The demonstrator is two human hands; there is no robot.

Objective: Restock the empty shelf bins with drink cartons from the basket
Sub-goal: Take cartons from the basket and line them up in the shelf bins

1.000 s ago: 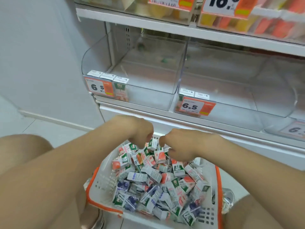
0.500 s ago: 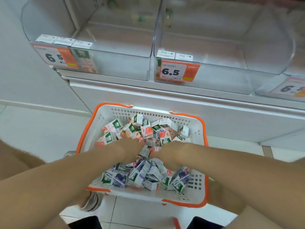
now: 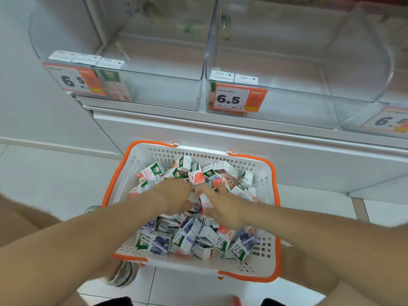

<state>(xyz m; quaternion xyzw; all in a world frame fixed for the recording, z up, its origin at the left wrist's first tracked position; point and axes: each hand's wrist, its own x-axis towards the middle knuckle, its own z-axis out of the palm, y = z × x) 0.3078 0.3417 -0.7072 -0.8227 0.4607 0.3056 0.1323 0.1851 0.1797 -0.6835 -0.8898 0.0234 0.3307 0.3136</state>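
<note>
At the centre of the frame we see a white perforated plastic basket (image 3: pixel 262 257) with an orange rim, heaped with small boxy drink cartons (image 3: pixel 194 237). Our left hand (image 3: pixel 174 195) digs into the pile, fingers curled; whether it grips anything we cannot tell. Our right hand (image 3: pixel 225 208) pinches a pink-and-white carton (image 3: pixel 204 200). Across the top, clear smooth-walled shelf bins (image 3: pixel 276 85) carry orange price tags (image 3: pixel 238 99).

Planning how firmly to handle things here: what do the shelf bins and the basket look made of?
Shelf bins: clear, glossy rigid plastic, probably acrylic; you see straight through the walls. Basket: white moulded plastic, perforated walls, orange rim.
</note>
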